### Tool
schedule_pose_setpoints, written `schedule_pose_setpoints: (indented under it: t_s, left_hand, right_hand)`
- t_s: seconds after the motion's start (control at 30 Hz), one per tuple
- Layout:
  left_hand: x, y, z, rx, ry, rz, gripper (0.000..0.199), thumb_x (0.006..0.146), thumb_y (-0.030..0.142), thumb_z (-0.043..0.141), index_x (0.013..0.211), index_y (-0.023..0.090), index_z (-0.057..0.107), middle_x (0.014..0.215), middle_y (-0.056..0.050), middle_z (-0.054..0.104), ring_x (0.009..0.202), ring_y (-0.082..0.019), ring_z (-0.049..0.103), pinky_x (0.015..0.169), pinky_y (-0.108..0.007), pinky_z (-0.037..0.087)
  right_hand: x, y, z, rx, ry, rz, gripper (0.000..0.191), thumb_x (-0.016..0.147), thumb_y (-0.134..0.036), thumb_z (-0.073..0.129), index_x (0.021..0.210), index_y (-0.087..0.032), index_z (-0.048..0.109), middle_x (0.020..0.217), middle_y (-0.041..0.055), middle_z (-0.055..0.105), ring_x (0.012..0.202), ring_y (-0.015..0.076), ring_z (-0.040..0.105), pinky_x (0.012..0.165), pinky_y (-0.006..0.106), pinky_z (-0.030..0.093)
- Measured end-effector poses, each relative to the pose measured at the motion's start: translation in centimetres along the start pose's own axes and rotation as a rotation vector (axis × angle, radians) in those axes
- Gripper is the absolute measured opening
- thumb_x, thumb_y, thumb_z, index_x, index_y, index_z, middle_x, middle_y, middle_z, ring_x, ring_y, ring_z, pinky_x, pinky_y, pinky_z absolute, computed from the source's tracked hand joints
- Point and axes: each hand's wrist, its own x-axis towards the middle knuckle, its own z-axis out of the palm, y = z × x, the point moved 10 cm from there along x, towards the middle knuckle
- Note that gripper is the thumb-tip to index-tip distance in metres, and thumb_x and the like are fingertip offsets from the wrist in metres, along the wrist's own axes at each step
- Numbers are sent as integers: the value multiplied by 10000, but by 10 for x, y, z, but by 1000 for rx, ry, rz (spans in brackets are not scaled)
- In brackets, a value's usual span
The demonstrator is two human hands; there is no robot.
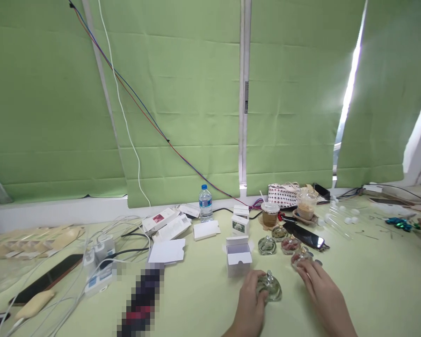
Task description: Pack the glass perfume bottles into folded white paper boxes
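My left hand (250, 302) is closed around the side of a small rounded glass bottle (274, 289) with greenish contents and a clear knob on top. It rests on the table in front of an open white box (239, 262). My right hand (321, 288) reaches to a similar glass bottle with reddish contents (299, 256), its fingers closed on the near side. Just behind stand a second reddish bottle (290, 245) and a greenish bottle (267, 245). Another small glass bottle (279, 232) sits farther back.
A black phone (304, 235), a lidded cup (270, 215) and a water bottle (205, 206) stand toward the back. Flattened white cartons (171, 228) lie left of centre. Tangled white cables, a power strip (100, 281) and a dark phone (47, 278) occupy the left.
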Motion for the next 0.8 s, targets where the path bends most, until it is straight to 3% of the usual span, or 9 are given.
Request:
schedule_pose_setpoints:
  t_s: [0.1,0.2,0.37,0.53,0.67,0.8]
  left_hand:
    - [-1,5,-5,-45,18,16,417,711,64,517,1047,285,629,1038,-10,672,1001,-262,605,921,-430,467]
    - [-1,12,-9,-87,30,42,422,742,85,527,1023,378,645,1007,54,689,972,-276,620,887,-451,476]
    - [0,10,-8,-55,37,24,384,724,91,543,997,340,647,992,33,683,972,-258,615,897,-422,474]
    - [1,5,-1,-32,-1,28,371,741,81,509,1040,275,612,1031,-8,654,1008,-250,587,915,-390,457]
    - [1,-2,3,-15,-8,11,364,712,55,512,1043,188,584,1050,-72,636,1019,-247,576,922,-391,438]
    - [-1,-13,6,-49,-9,-43,419,733,35,493,1128,173,520,1124,-98,614,1070,-239,559,934,-392,429]
  right_hand:
    - [-10,36,18,-66,-158,115,315,896,-432,374,941,-230,613,957,98,630,698,240,685,509,315,521]
    - [-14,38,30,86,-236,98,260,884,-353,392,927,-236,620,965,83,664,734,217,694,605,301,545]
    - [4,-10,19,482,-160,83,279,893,-403,493,1085,-225,586,924,59,705,808,197,687,704,263,557]
    - [15,-73,11,569,-127,-151,216,919,-318,492,1061,-238,634,1004,62,691,880,187,667,775,265,547]
    - [11,-83,17,529,-127,-253,223,929,-275,478,1059,-245,657,997,78,694,940,206,660,804,293,553]
    - [3,-81,24,525,-134,-292,281,946,-251,430,1133,-256,640,1074,88,677,989,197,659,827,278,554]
